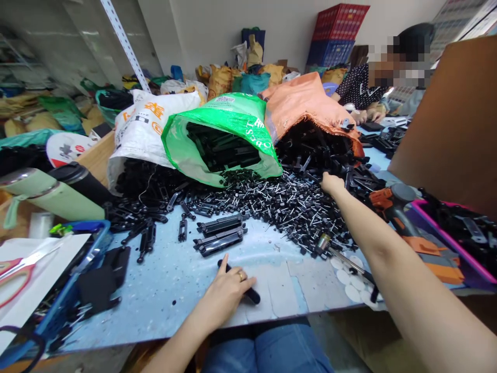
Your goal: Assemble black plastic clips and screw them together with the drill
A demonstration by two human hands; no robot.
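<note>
Near the front edge of the blue table, my left hand [229, 290] grips a black plastic bar [253, 295], index finger stretched along it. Two similar black bar assemblies [219, 241] lie side by side just beyond. My right hand [332, 184] reaches far forward to the edge of a heap of small black-headed pins with metal shafts [287, 202]. Its fingers are curled in, and what they hold, if anything, is hidden. Just behind that hand, black parts [306, 142] spill from an orange sack [295, 101].
A green sack [233, 111] and a white sack [143, 124] stand behind the pile. An orange power tool [404, 207] and screwdriver [349, 261] lie right, by a pink-rimmed bin [450, 248]. Scissors [23, 272] and a blue basket [73, 274] are left. Another person [361, 93] sits back right.
</note>
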